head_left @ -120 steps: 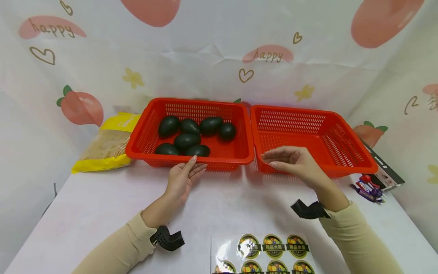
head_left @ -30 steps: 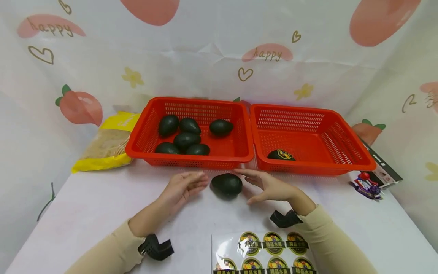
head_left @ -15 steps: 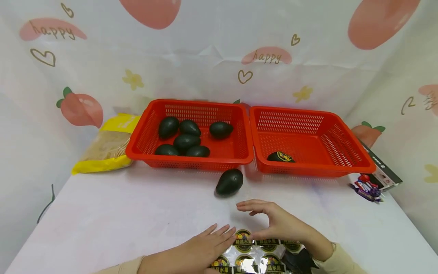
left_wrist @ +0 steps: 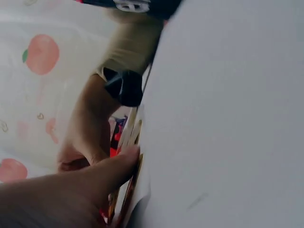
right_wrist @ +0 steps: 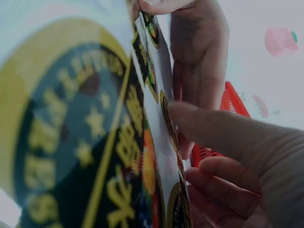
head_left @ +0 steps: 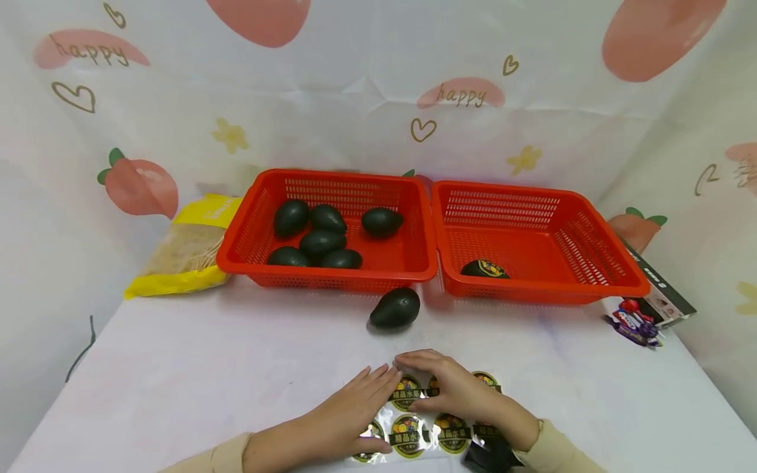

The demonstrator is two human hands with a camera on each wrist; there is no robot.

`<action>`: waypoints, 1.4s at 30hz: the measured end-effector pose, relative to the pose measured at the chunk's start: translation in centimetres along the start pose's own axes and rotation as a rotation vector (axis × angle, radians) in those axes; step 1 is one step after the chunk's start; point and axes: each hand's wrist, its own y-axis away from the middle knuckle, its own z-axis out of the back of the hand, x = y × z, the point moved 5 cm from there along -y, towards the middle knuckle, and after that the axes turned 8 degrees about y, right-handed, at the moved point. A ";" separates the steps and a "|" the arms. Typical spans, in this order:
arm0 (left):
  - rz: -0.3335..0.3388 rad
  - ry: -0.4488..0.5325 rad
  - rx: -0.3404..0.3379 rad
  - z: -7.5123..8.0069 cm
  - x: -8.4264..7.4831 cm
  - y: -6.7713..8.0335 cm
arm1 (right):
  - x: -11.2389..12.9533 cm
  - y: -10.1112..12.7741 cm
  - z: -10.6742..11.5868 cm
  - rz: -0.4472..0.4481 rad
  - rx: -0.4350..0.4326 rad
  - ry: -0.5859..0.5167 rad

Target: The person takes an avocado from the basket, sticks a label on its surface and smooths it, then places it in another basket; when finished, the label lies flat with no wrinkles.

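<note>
The sticker sheet (head_left: pixel 440 420) is pressed flat by the left hand (head_left: pixel 349 414); the right hand (head_left: pixel 455 391) pinches a sticker. An avocado (head_left: pixel 395 307) lies just behind, before two baskets (head_left: pixel 426 263).

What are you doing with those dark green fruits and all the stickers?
A person has both hands on a sticker sheet at the near edge of the white table. The left hand lies flat on it, while the right hand fingers one round sticker. One avocado sits on the table in front of the baskets. The left red basket holds six plain avocados, and the right red basket holds one stickered avocado.
</note>
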 end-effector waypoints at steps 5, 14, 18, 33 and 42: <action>0.006 0.105 -0.067 -0.1 0.1 0.2 | -0.1 0.0 -0.1 0.036 -0.043 0.033; 0.034 0.215 -0.066 -0.3 0.2 0.3 | 0.0 0.0 0.0 0.081 -0.145 -0.045; 0.023 0.097 -0.008 -0.7 0.0 0.4 | 0.1 0.0 0.1 0.094 -0.175 -0.198; 0.014 0.061 -0.183 2.5 0.5 -1.3 | -1.5 -0.7 6.0 -0.041 -0.253 -0.517; 0.263 0.247 -0.563 5.8 5.9 -6.5 | -2.4 -2.2 8.2 -0.093 -0.347 -0.552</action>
